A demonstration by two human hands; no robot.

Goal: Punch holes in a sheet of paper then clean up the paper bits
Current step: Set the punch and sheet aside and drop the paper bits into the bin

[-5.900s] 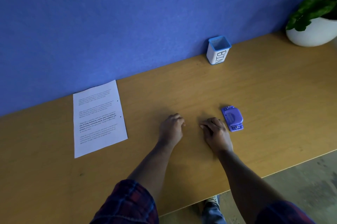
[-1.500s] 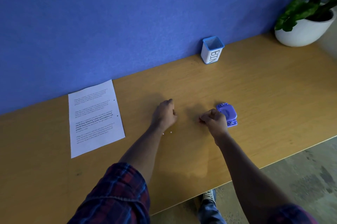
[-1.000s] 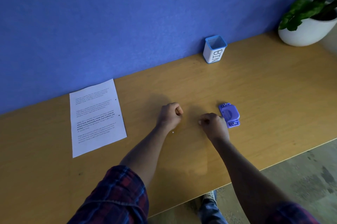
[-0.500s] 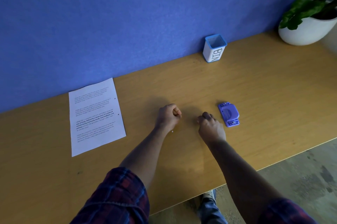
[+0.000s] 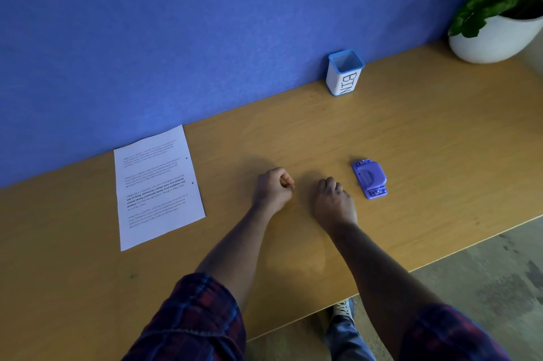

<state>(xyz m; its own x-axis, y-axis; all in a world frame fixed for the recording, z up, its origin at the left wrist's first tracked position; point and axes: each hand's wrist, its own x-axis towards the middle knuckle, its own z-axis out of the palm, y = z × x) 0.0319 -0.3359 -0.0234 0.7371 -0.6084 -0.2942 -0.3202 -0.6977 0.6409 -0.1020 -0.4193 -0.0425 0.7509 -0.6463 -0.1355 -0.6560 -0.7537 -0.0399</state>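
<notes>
Both fists curled at frame centre: our left hand (image 5: 273, 187) and right hand (image 5: 333, 202) rest on bench (image 5: 426, 137), grip narrow; whether either holds paper bits, we cannot tell. Punched sheet (image 5: 157, 185) lies flat at centre left. Purple hole punch (image 5: 369, 178) just right of right hand. Bin (image 5: 344, 74) stands upper centre against blue wall (image 5: 176, 37).

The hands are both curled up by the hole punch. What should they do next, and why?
Probably carry the left hand to the bin and open it there. Its fingers are curled tight, perhaps around paper bits, though none show, and the sheet already has holes.
</notes>
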